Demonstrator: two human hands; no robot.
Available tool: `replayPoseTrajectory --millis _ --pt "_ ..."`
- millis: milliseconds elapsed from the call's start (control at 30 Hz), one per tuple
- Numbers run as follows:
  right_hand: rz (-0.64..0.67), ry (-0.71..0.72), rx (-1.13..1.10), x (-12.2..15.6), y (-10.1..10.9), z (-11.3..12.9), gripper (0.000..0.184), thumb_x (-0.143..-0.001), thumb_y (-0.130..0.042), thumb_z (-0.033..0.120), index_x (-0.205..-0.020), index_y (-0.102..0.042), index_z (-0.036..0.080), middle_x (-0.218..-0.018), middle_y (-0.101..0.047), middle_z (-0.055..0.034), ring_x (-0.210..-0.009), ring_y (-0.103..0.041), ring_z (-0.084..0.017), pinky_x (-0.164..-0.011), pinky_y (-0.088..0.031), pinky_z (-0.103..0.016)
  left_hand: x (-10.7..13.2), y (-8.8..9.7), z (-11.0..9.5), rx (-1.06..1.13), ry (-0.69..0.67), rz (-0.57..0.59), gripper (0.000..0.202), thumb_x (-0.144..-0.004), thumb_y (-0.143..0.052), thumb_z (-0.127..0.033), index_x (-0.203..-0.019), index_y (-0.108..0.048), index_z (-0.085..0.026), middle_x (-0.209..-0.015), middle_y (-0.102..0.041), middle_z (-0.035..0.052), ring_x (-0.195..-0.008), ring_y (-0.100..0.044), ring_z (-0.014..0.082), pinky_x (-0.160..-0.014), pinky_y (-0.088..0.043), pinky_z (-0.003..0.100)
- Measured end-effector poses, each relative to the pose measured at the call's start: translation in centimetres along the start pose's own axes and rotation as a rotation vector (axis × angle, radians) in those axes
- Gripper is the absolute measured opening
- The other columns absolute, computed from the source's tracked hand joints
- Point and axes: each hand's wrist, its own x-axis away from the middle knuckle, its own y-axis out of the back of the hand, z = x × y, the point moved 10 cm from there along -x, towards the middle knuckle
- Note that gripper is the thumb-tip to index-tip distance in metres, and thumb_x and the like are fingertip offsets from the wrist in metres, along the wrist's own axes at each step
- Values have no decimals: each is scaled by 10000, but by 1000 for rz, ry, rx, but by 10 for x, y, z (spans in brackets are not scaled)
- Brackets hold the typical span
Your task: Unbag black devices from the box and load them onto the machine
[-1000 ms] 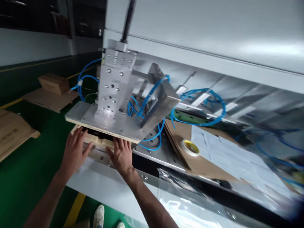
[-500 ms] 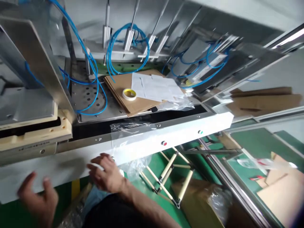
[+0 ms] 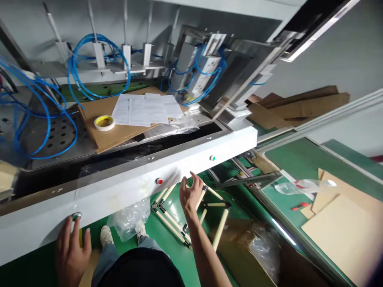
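My left hand (image 3: 72,252) is at the front of the long white machine panel (image 3: 125,187). One of its fingertips meets the left green push button (image 3: 76,217), and the thumb stands apart. My right hand (image 3: 190,193) is at the panel's lower edge with its fingers spread and nothing in them. To its upper left sits a red push button (image 3: 159,181); a right green push button (image 3: 212,158) lies to its upper right, apart from the fingers.
Cardboard sheets (image 3: 89,123) on the machine bed bear white papers (image 3: 140,109) and a tape roll (image 3: 104,122). Blue air hoses (image 3: 70,75) loop behind. A tubular frame (image 3: 221,235) stands on the floor by an open box (image 3: 239,255). Clear plastic film (image 3: 128,219) hangs below the panel.
The view has swung to the right. My left hand has come to the left green button, and my right hand has moved right along the panel, past the red button.
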Motion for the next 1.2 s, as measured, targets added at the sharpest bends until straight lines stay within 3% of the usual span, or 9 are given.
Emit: replayPoseTrajectory --millis 133,267,467,633,933,1000,1067,1133,1200 --pt "-39 -77 34 -67 8 -72 578 -942 -522 411 -1413 -583 82 -1385 -609 -271 -1304 -579 -373 -1131 -472 -586 7 2 1 2 74 -40 839 -957 -741 -303 -1689 -330 -308 -1725 -371 163 -1521 -447 471 -1240 -425 663" --pt "-39 -100 19 -113 0 -108 625 -928 -505 410 -1425 -586 40 -1413 -622 -290 -1336 -566 -376 -1156 -460 -556 8 2 2 4 170 -53 730 -997 -659 -383 -1667 -390 -278 -1712 -396 162 -1535 -437 450 -1268 -400 650" --pt "-51 -117 0 -123 -14 -123 636 -923 -506 401 -1392 -621 -13 -1326 -679 -325 -1249 -610 -418 -1127 -443 -612 6 -1 -2 -82 172 -119 648 -1013 -611 -335 -1630 -448 -226 -1636 -495 197 -1501 -494 417 -1243 -441 616" --pt "-111 2 115 -123 -20 -121 589 -957 -463 383 -1365 -655 4 -1281 -690 -331 -1171 -643 -438 -1017 -492 -621 2 -3 -8 -170 226 -116 614 -1012 -588 -244 -1614 -467 -226 -1622 -504 207 -1500 -500 409 -1228 -463 602" --pt "-103 13 5 -108 -26 -116 670 -997 -421 396 -1525 -481 -12 -1400 -597 -371 -1342 -579 -497 -1090 -452 -728 0 -12 -17 -75 314 -86 768 -1014 -593 -379 -1668 -266 -143 -1654 -427 255 -1559 -419 403 -1260 -435 594" --pt "-152 -10 -6 -93 -23 -106 687 -987 -491 448 -1532 -501 29 -1371 -594 -381 -1327 -573 -527 -1063 -451 -735 0 -10 -17 -43 338 -119 750 -1020 -573 -390 -1658 -273 -135 -1634 -449 254 -1539 -451 390 -1249 -451 579" --pt "-179 78 -42 -72 -22 -72 657 -965 -583 474 -1484 -567 71 -1307 -618 -369 -1285 -585 -527 -1034 -461 -722 0 -8 -15 -6 367 -128 744 -1024 -557 -387 -1658 -263 -132 -1629 -455 249 -1533 -463 374 -1247 -456 558" --pt "-80 326 -156 -43 -30 -9 591 -967 -615 454 -1436 -597 95 -1261 -658 -313 -1220 -628 -473 -1012 -499 -682 -1 -8 -12 40 412 -103 753 -1019 -560 -377 -1663 -249 -138 -1644 -442 240 -1546 -448 362 -1264 -438 542" --pt "166 619 -286 -3 -48 68 506 -990 -597 418 -1428 -599 164 -1306 -679 -233 -1222 -650 -395 -1034 -523 -621 -2 -9 -8 77 453 -88 761 -1007 -577 -376 -1658 -260 -142 -1657 -434 233 -1554 -437 358 -1277 -422 534"
